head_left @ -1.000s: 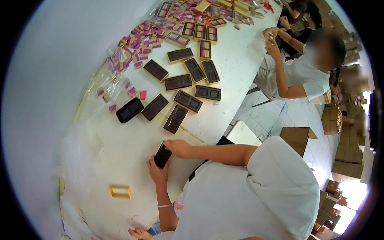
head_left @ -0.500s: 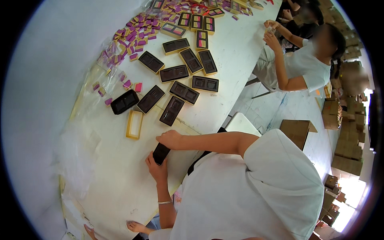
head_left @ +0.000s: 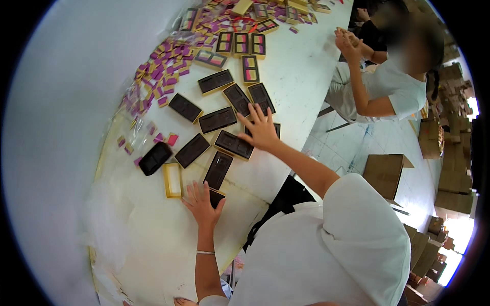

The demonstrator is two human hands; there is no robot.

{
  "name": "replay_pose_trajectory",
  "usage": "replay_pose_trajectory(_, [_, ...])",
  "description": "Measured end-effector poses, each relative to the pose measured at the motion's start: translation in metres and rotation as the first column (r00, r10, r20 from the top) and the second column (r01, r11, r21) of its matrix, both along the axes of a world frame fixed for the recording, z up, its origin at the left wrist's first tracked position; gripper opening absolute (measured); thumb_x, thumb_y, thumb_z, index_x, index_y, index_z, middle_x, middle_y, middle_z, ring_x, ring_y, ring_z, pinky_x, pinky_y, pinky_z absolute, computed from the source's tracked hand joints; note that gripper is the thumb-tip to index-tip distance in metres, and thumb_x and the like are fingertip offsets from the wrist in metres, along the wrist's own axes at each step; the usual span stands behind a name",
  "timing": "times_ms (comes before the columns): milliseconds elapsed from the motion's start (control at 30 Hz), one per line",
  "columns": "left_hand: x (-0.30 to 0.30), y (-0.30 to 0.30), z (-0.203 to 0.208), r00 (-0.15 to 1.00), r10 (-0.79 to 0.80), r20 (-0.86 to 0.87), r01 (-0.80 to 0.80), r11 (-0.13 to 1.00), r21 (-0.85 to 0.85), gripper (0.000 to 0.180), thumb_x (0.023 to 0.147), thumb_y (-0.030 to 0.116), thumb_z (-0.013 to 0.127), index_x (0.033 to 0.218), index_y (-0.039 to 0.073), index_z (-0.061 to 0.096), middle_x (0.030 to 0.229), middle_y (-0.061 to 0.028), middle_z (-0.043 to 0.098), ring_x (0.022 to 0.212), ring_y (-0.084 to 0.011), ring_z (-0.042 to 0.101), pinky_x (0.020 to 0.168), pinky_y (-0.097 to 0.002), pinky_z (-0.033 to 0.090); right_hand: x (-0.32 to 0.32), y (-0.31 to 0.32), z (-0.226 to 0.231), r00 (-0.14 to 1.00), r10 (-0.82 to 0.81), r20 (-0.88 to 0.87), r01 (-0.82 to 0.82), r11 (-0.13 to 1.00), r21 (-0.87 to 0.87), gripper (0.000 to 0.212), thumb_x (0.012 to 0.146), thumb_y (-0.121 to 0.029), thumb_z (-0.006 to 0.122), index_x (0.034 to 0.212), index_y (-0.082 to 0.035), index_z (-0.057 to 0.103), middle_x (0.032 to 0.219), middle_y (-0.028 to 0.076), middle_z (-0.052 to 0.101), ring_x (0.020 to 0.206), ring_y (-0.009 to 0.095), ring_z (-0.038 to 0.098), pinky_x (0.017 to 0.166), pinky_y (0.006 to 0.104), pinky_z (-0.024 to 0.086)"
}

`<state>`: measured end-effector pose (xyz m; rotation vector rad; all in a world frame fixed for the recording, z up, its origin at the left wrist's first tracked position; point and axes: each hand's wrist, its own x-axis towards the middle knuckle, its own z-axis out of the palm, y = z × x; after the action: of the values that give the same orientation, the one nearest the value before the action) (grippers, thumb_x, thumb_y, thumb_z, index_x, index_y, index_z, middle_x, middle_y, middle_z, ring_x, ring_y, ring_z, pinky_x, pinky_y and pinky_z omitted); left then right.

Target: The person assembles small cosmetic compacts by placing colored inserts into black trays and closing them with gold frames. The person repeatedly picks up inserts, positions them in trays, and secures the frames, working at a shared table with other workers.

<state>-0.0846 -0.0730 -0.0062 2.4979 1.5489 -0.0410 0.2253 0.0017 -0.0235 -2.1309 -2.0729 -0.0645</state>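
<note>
My left hand (head_left: 202,206), with a bracelet at the wrist, lies with fingers spread on the near part of the table. It touches a small gold-rimmed box with a dark tray (head_left: 216,197), which it partly covers. Fingers apart, my right hand (head_left: 263,131) reaches over the group of boxes and holds nothing. Beneath and beside it are a dark-tray box (head_left: 234,144), another box (head_left: 262,98) and one mostly hidden by the hand. An empty gold frame (head_left: 173,180) stands beyond my left hand, beside a loose black tray (head_left: 155,158).
Many purple-and-gold pieces (head_left: 163,66) lie heaped at the far left with clear plastic wrap. Filled boxes (head_left: 241,45) with coloured pieces stand at the back. A co-worker (head_left: 380,92) sits across the right table edge. A cardboard box (head_left: 384,176) stands on the floor.
Both hands held a dark tray box together; now they are apart. My right hand has moved away over the other boxes, while the left rests by the box, now set down.
</note>
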Motion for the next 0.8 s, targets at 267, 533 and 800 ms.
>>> replay_pose_trajectory(267, [0.092,0.022,-0.007,0.991,-0.057,0.117,0.050,0.997,0.063,0.082,0.078,0.059,0.055,0.142,0.016,0.028,0.147,-0.0142,0.023,0.135,-0.0381,0.018,0.103,-0.0661,0.006,0.053,-0.006,0.005,0.983,-0.170,-0.068,0.167,0.985,-0.053,0.059,0.089,-0.056,0.040,0.139,-0.026,0.033,0.145,0.018,0.023,0.134,0.037,0.020,0.103,0.0612,0.016])
replay_pose_trajectory(533, [0.165,0.081,-0.006,0.951,-0.222,0.214,0.209,0.974,0.081,0.079,0.078,0.056,0.058,0.139,0.015,0.030,0.147,-0.0132,0.024,0.136,-0.0370,0.018,0.103,-0.0649,0.007,0.126,0.048,0.003,0.989,-0.123,-0.082,0.123,0.992,-0.004,0.057,0.088,-0.052,0.045,0.137,-0.025,0.037,0.145,0.017,0.025,0.133,0.037,0.023,0.105,0.0580,0.016])
replay_pose_trajectory(800, [0.220,0.134,-0.007,0.956,-0.215,0.199,0.197,0.975,0.106,0.076,0.076,0.058,0.058,0.134,0.014,0.037,0.145,-0.0140,0.029,0.134,-0.0357,0.023,0.102,-0.0669,0.006,0.167,0.071,0.007,0.950,-0.019,-0.311,0.050,0.994,0.092,0.044,0.083,-0.039,0.057,0.115,-0.009,0.054,0.133,0.017,0.041,0.126,0.035,0.034,0.103,0.0564,0.021])
